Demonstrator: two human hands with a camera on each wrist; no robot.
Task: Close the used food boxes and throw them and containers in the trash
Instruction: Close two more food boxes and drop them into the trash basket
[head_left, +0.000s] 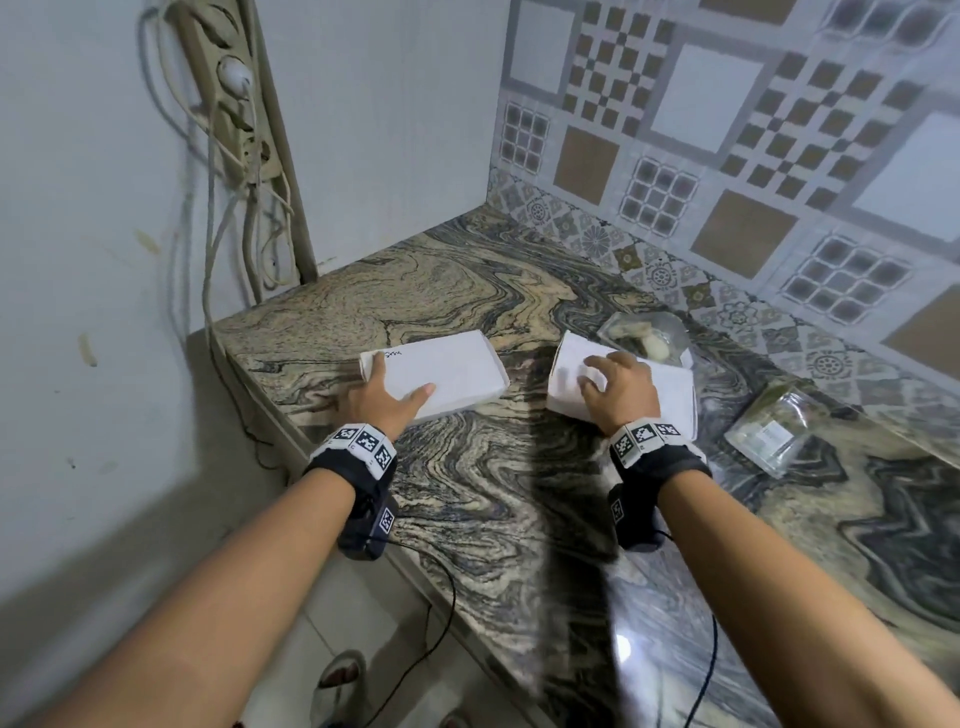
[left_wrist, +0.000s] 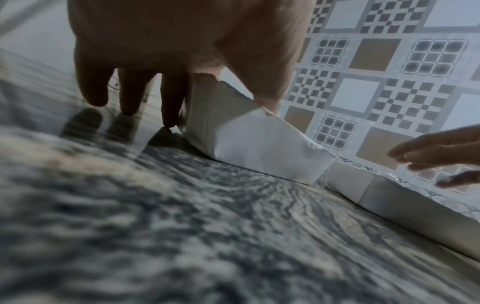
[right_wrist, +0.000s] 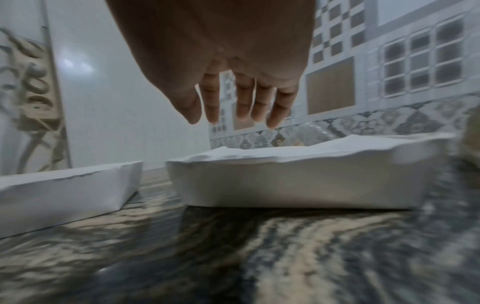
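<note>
L box (head_left: 441, 371) + R box (head_left: 623, 387) lids down, side by side on bench (head_left: 493, 493) | L hand (head_left: 382, 397) fingers clasp L box near corner | R hand (head_left: 618, 384) spread, hovers over R box, holds nothing | 2 clear containers (head_left: 774, 434) near R, untouched | binning all left; no trash in view
</note>
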